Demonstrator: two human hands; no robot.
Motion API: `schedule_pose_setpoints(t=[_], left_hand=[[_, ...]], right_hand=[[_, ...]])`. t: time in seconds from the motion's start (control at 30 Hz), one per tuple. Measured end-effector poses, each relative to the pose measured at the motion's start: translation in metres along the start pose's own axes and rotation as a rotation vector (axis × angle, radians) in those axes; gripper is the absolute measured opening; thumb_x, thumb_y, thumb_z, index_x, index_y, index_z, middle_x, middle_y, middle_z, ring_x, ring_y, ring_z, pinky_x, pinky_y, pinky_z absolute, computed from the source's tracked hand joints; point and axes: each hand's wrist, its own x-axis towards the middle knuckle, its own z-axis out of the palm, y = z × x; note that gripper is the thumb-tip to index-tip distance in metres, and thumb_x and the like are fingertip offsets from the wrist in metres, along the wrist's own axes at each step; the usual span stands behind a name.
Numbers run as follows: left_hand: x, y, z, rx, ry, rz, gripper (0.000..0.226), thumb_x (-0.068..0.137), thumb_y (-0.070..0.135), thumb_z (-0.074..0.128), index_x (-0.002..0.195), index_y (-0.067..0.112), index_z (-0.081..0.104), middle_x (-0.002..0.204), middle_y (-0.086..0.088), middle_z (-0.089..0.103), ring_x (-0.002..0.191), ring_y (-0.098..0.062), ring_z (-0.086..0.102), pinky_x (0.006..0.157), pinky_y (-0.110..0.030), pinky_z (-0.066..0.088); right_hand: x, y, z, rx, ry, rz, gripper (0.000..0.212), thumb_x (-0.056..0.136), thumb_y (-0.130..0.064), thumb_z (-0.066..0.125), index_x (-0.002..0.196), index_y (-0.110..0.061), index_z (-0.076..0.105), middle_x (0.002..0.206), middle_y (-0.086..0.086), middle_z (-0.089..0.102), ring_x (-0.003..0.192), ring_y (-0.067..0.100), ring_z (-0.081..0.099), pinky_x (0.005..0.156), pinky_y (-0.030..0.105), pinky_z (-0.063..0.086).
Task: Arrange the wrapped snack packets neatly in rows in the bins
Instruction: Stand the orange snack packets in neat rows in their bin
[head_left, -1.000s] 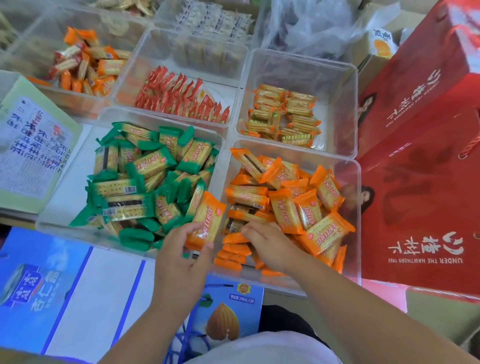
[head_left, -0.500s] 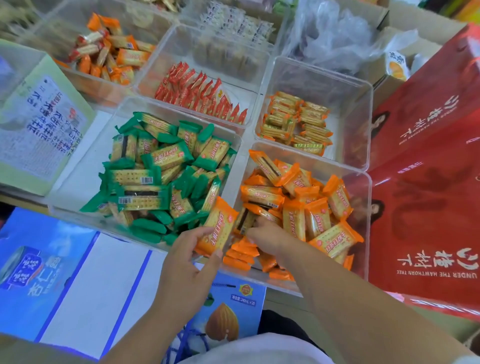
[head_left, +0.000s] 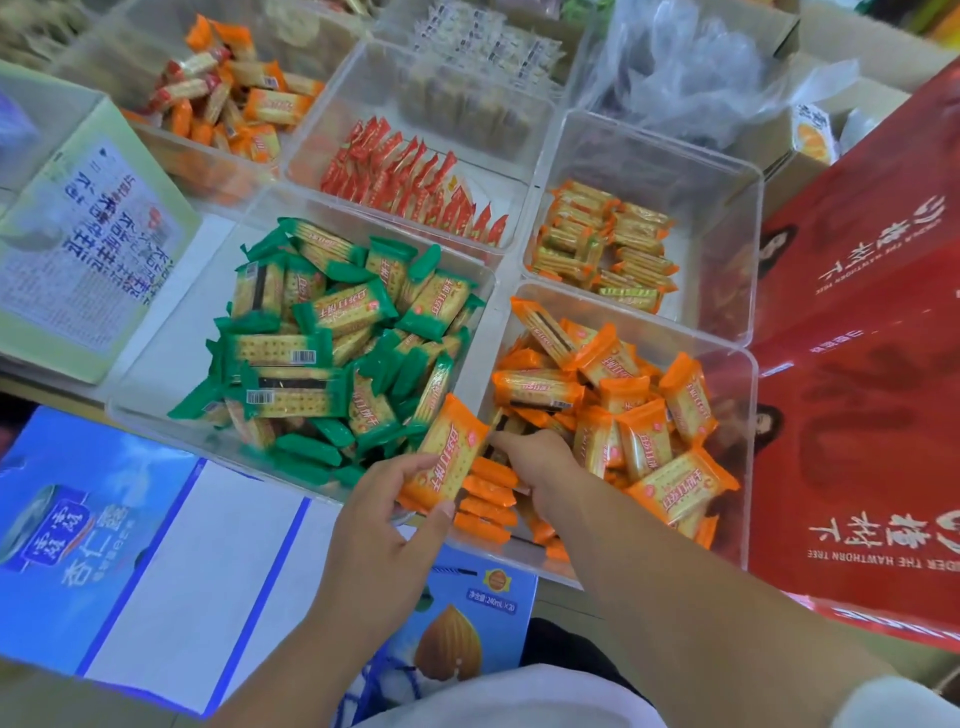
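Note:
My left hand (head_left: 384, 514) grips an orange cracker packet (head_left: 447, 454) above the wall between two near clear bins. The right near bin (head_left: 748, 415) holds a loose heap of orange packets (head_left: 618, 400), plus a short row standing on edge (head_left: 488, 499) at its front left corner. My right hand (head_left: 535, 460) reaches into that corner, fingers closed among the packets; whether it holds one is hidden. The left near bin (head_left: 156, 374) holds a jumbled pile of green packets (head_left: 332, 343).
Behind stand more clear bins: small yellow packets (head_left: 602, 239), red sachets in a row (head_left: 410, 182), mixed orange packets (head_left: 228, 98). A red gift box (head_left: 857, 364) walls the right side. A blue drink carton (head_left: 130, 545) lies in front, a pale green box (head_left: 88, 234) at left.
The camera view has shifted slightly; my left hand still holds the orange packet by the divider, and my right hand has pushed a little deeper into the bin's front left corner.

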Motion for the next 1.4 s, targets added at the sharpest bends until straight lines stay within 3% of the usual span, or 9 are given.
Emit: schedule_pose_setpoints(t=[0.2,0.3,0.43,0.67,0.8,0.87,1.13,1.27,1.4], left_hand=[[0.002,0.001,0.0,-0.022,0.004,-0.028,0.039,0.091,0.034,0.067,0.117,0.058,0.052,0.118,0.03,0.054,0.109,0.002,0.054,0.082,-0.017,0.043],[0.002,0.0,0.001,-0.034,0.007,-0.043,0.039,0.091,0.032,0.068,0.117,0.057,0.054,0.117,0.029,0.055,0.106,0.001,0.056,0.082,-0.021,0.045],[0.002,-0.002,0.001,-0.019,0.005,-0.056,0.039,0.091,0.035,0.068,0.117,0.059,0.053,0.116,0.03,0.055,0.104,0.002,0.056,0.081,-0.023,0.046],[0.002,0.003,0.001,-0.01,0.003,-0.049,0.035,0.086,0.049,0.064,0.118,0.06,0.052,0.119,0.032,0.054,0.107,0.003,0.055,0.084,-0.029,0.048],[0.001,0.011,0.0,-0.009,0.037,-0.025,0.036,0.079,0.059,0.059,0.115,0.063,0.052,0.118,0.031,0.054,0.106,0.001,0.056,0.084,-0.028,0.047],[-0.001,0.016,0.0,0.01,0.085,0.006,0.032,0.082,0.059,0.061,0.112,0.063,0.051,0.116,0.031,0.055,0.104,0.0,0.056,0.082,-0.026,0.046],[0.004,0.028,0.012,0.275,0.035,0.266,0.042,0.079,0.054,0.073,0.114,0.037,0.055,0.107,0.016,0.049,0.098,0.0,0.05,0.077,-0.011,0.041],[0.017,0.032,0.024,0.557,-0.207,0.383,0.05,0.072,0.047,0.082,0.112,0.025,0.063,0.093,0.005,0.046,0.078,-0.017,0.051,0.06,-0.031,0.047],[0.035,0.039,0.033,0.796,-0.228,0.495,0.038,0.071,0.04,0.084,0.095,0.019,0.065,0.085,-0.001,0.044,0.074,-0.025,0.049,0.058,-0.036,0.042]], right_hand=[[0.011,-0.001,-0.002,-0.028,-0.012,-0.001,0.053,0.084,-0.048,0.077,0.115,-0.007,0.062,0.103,0.01,0.065,0.082,0.022,0.059,0.064,0.031,0.046],[0.011,-0.001,-0.001,0.007,-0.028,0.034,0.063,0.082,-0.048,0.078,0.125,-0.005,0.059,0.1,0.008,0.064,0.081,0.022,0.059,0.061,0.029,0.045],[0.008,-0.002,-0.003,0.026,-0.04,0.046,0.058,0.084,-0.045,0.078,0.121,-0.006,0.058,0.087,0.002,0.057,0.075,0.019,0.056,0.054,0.027,0.039],[0.005,-0.001,-0.011,0.123,-0.129,0.036,0.05,0.077,-0.044,0.084,0.112,-0.012,0.066,0.099,0.008,0.072,0.084,0.026,0.071,0.07,0.034,0.058],[0.001,0.001,-0.016,0.166,-0.166,0.025,0.036,0.078,-0.046,0.083,0.093,-0.021,0.062,0.087,0.001,0.071,0.056,0.014,0.071,0.043,0.018,0.049],[0.0,0.002,-0.015,0.162,-0.149,0.004,0.037,0.079,-0.048,0.081,0.094,-0.021,0.061,0.089,0.001,0.07,0.063,0.016,0.071,0.046,0.02,0.047],[-0.004,0.009,-0.009,0.21,-0.005,-0.09,0.053,0.075,-0.05,0.082,0.112,-0.018,0.061,0.091,-0.004,0.064,0.077,0.016,0.063,0.054,0.023,0.044],[-0.004,0.011,-0.013,0.191,-0.001,-0.038,0.06,0.077,-0.056,0.077,0.119,-0.015,0.066,0.094,0.002,0.067,0.078,0.02,0.063,0.059,0.025,0.045],[-0.006,0.01,-0.012,0.215,-0.035,0.039,0.056,0.071,-0.059,0.08,0.106,-0.016,0.073,0.089,0.004,0.073,0.077,0.023,0.069,0.052,0.024,0.047]])
